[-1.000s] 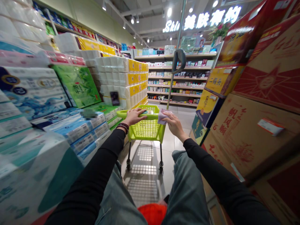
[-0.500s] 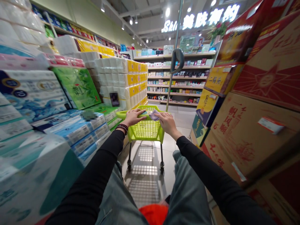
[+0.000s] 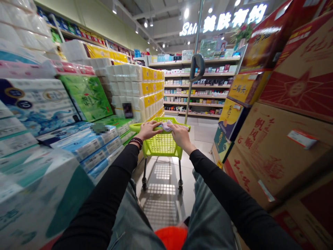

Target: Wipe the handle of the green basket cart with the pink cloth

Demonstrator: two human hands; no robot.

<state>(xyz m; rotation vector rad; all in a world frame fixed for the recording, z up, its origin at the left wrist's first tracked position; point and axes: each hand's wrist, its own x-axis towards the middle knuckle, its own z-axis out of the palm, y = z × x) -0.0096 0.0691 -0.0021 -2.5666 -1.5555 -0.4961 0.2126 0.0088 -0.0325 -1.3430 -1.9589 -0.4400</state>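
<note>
1. Lime-green plastic formed the cart [image 3: 162,144], which stood on the tiled floor [image 3: 188,168] with its handle [image 3: 135,127] toward the person.
2. The left hand [image 3: 149,131] was closed around the handle, left of its middle, thumb on the near edge and fingers over the far edge. A dark beaded bracelet [image 3: 136,141] circled that wrist.
3. The right hand [image 3: 180,134] gripped a pale purple cloth [image 3: 167,126], bunched under its fingers and against the handle, right of the left hand.
4. The cloth lay near the middle of the handle, between the two hands, well in from the handle's right end.
5. Paper packs [image 3: 152,99] rose in stacks along the left edge of the floor; printed boxes [image 3: 275,146] were piled along its right edge.
6. Past the cart, a metal pole [image 3: 188,104] with a grey loop [image 3: 200,67] stood before stocked shelves [image 3: 197,85].
7. Something red [image 3: 171,238] showed between the person's knees, its kind unclear.
</note>
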